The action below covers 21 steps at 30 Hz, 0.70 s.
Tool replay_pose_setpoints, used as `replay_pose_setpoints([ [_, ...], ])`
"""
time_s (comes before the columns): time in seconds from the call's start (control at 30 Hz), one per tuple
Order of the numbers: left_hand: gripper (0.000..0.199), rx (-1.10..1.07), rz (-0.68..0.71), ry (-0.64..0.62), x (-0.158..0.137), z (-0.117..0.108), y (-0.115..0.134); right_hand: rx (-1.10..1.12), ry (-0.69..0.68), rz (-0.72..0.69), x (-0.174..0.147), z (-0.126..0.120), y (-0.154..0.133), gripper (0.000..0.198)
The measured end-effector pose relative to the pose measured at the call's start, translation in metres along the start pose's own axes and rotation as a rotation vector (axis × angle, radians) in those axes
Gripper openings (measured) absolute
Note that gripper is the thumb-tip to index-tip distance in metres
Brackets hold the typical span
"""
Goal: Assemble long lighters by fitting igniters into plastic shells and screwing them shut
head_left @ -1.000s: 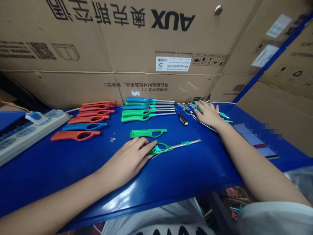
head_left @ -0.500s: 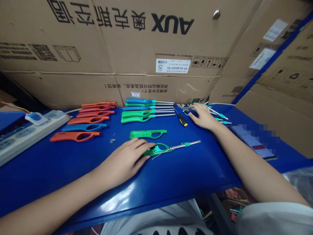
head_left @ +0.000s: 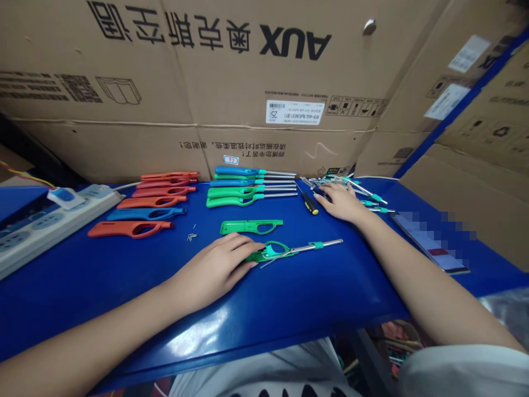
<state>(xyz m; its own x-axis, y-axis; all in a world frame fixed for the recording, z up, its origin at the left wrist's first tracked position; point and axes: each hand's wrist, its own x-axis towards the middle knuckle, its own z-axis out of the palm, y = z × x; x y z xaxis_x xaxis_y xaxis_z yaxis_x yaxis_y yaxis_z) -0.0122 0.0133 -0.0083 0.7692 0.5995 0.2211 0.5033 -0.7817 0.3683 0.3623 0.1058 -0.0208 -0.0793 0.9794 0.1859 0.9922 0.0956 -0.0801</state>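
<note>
My left hand (head_left: 225, 263) is closed around the handle end of an opened green lighter (head_left: 275, 251), a long-nosed one, lying on the blue table. Its metal tube points right, and a thin loose wire shows below the trigger loop. Just behind it rests a separate green handle half (head_left: 251, 226). My right hand (head_left: 341, 201) is at the back right, fingers bent down into a pile of metal tubes with teal parts (head_left: 374, 197). A dark piece shows by its fingertips, but what they grip is hidden. A yellow-black screwdriver (head_left: 309, 202) lies just left of that hand.
Several red and blue handle shells (head_left: 130, 229) lie in a row at left, near small screws (head_left: 192, 237). Assembled lighters (head_left: 235, 193) sit at back centre. A power strip (head_left: 53, 223) borders the left, a phone (head_left: 430, 242) the right. Cardboard (head_left: 231, 99) walls the back.
My right hand's fingers have drawn in and curled lower at the pile. My left hand keeps its hold on the green lighter. The view has shifted slightly.
</note>
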Motion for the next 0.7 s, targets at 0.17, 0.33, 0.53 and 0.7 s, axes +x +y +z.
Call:
replay_pose_setpoints([
  [0.17,0.033,0.017,0.01,0.016,-0.001,-0.002,0.002,0.013,0.03,0.073,0.002,-0.002,0.0,0.051],
  [0.33,0.034,0.031,0.037,0.042,-0.002,-0.004,0.0,0.054,-0.014,0.073,0.003,0.003,0.0,0.053],
  [0.53,0.037,0.106,0.088,0.073,-0.003,-0.005,0.0,0.093,0.037,0.02,0.004,0.004,0.002,0.051],
  [0.7,0.035,0.125,0.104,0.087,-0.004,-0.005,0.001,0.136,0.153,-0.065,0.007,0.007,0.007,0.048],
])
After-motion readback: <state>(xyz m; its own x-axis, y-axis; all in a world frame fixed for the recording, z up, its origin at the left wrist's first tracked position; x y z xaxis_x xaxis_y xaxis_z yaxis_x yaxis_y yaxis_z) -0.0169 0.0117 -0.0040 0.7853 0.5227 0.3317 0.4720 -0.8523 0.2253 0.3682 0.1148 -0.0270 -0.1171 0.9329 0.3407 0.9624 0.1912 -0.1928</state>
